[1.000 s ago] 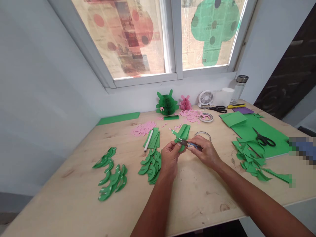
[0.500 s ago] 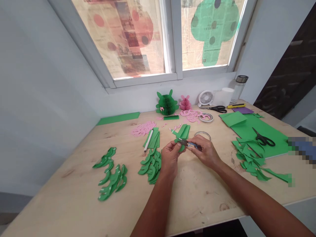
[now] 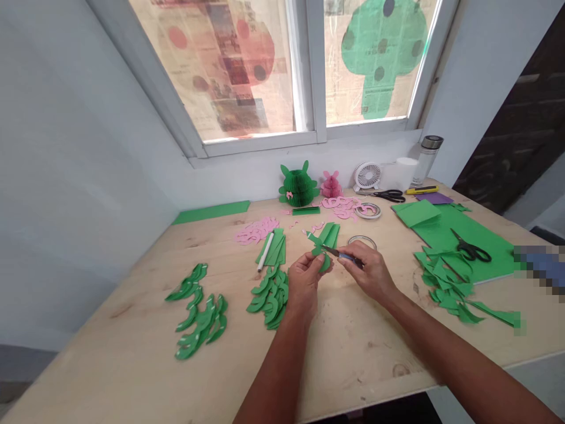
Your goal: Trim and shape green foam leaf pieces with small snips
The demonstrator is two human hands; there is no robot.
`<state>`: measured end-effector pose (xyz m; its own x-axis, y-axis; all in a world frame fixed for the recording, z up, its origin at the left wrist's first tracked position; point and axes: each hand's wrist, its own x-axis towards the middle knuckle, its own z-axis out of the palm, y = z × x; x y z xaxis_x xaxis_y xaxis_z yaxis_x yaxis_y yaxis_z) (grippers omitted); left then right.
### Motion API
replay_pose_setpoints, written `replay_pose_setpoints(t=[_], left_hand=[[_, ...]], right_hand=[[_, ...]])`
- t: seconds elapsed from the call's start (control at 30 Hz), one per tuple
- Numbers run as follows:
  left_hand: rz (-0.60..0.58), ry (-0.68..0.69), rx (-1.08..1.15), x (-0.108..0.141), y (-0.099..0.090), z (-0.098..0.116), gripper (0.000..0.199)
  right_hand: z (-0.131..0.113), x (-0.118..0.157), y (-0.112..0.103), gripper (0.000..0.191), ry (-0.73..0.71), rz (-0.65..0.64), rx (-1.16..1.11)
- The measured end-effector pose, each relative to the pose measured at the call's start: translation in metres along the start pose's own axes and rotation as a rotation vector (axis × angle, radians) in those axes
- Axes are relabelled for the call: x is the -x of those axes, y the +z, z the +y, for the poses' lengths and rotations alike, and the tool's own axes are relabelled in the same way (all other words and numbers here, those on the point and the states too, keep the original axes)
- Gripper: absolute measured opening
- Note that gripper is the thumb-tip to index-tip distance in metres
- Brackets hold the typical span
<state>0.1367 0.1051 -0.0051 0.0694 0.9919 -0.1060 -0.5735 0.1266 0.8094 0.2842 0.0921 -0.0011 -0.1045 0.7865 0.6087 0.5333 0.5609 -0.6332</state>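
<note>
My left hand (image 3: 305,278) pinches a curved green paper cutout (image 3: 325,259) between thumb and fingers, just right of the middle of the table. From the right, my right hand (image 3: 367,266) grips small blue-handled snips (image 3: 339,254), their dark blades pointing left at the paper. A green strip end (image 3: 312,237) sticks up beyond my left fingers. Left of that hand lies a heap of curved green cutouts (image 3: 271,297). Folded green paper strips (image 3: 330,234) rest behind both hands.
More green cutouts (image 3: 203,324) lie at the left, pink cutouts (image 3: 258,229) farther back. A white pen (image 3: 265,252) rests on green strips. Black scissors (image 3: 472,250) and green scraps (image 3: 445,282) lie at the right. A tape roll (image 3: 362,240) sits behind my right hand.
The snips have drawn back slightly to the right from the green paper, showing more of it. My left hand has hardly moved.
</note>
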Motion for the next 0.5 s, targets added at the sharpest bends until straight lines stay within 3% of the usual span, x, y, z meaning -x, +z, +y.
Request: replay_pose_setpoints(t=[0.5], left_hand=[[-0.007,-0.037,0.029,0.0000,-0.0023,0.0008,0.019]], right_hand=[[0.0049,-0.0006,-0.0005,0.023,0.029,0.019,0.043]])
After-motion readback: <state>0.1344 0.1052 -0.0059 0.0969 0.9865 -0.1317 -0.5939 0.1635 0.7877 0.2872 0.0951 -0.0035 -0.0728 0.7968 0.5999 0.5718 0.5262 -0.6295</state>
